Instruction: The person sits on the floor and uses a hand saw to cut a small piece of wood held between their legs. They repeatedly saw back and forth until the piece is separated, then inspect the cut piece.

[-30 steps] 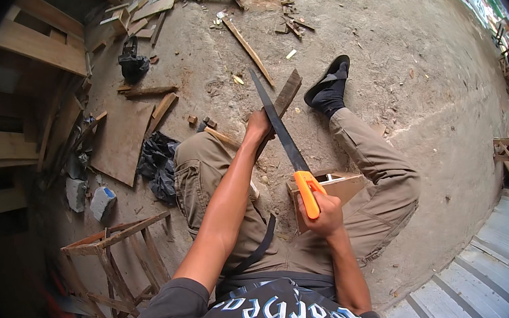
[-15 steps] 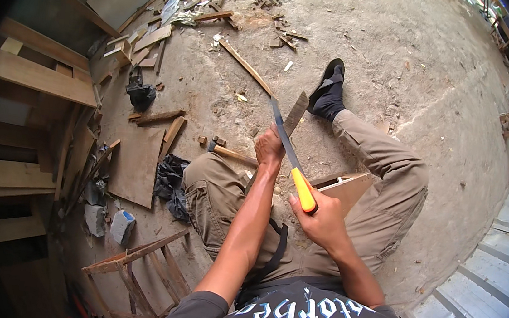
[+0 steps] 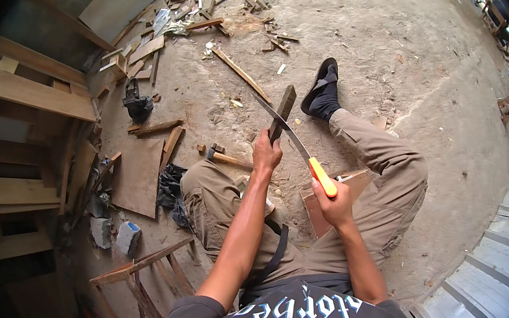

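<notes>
My left hand (image 3: 266,151) is closed around a dark wooden strip (image 3: 285,105), which points up and away from my fist. My right hand (image 3: 337,206) grips the yellow-orange handle of a handsaw (image 3: 299,144). The saw's blade slants up to the left and crosses the strip just above my left fingers; whether its teeth touch the wood I cannot tell. Between my legs, below the saw handle, sits a brown wooden box-like piece (image 3: 318,216), partly hidden by my right hand. A hammer (image 3: 232,160) lies beside my left knee.
A long thin stick (image 3: 239,72) lies on the ground ahead. Wood scraps (image 3: 207,23) litter the far left. A flat board (image 3: 138,174), black plastic (image 3: 171,190) and a wooden frame (image 3: 142,264) are at my left. Corrugated metal sheeting (image 3: 469,309) lies at the right.
The saw has swung, so its blade now slants more to the left across the strip. My right hand has moved slightly up and right. The strip stands steeper in my left hand.
</notes>
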### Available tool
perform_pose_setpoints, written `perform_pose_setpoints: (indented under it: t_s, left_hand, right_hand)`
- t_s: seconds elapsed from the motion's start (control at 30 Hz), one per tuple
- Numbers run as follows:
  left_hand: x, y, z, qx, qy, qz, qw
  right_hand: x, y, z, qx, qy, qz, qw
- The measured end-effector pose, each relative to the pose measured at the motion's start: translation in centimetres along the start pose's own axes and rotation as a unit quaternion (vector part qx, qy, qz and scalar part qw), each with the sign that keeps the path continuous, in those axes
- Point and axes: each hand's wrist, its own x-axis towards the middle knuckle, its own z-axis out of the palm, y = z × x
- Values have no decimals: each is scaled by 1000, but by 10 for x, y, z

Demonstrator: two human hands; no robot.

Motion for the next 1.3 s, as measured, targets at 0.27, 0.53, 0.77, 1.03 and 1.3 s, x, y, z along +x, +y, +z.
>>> perform_pose_setpoints:
  t_s: [0.27, 0.53, 0.77, 1.03, 1.3]
  left_hand:
    - [-18, 16, -2, -7, -71, 75, 995]
    - [24, 20, -66, -328, -304, -149, 882]
    - [32, 7, -82, -512, -409, -167, 737]
    - [12, 6, -26, -39, -88, -5, 995]
    - [-8, 28, -23, 113, -51, 114, 986]
  right_hand:
    - [10, -93, -71, 32, -76, 129, 988]
    - [-25, -31, -47, -18, -69, -173, 982]
    - [-39, -11, -21, -55, -46, -278, 958]
    - [-14, -49, -21, 36, -5, -19, 999]
    - [34, -123, -117, 44, -121, 110, 986]
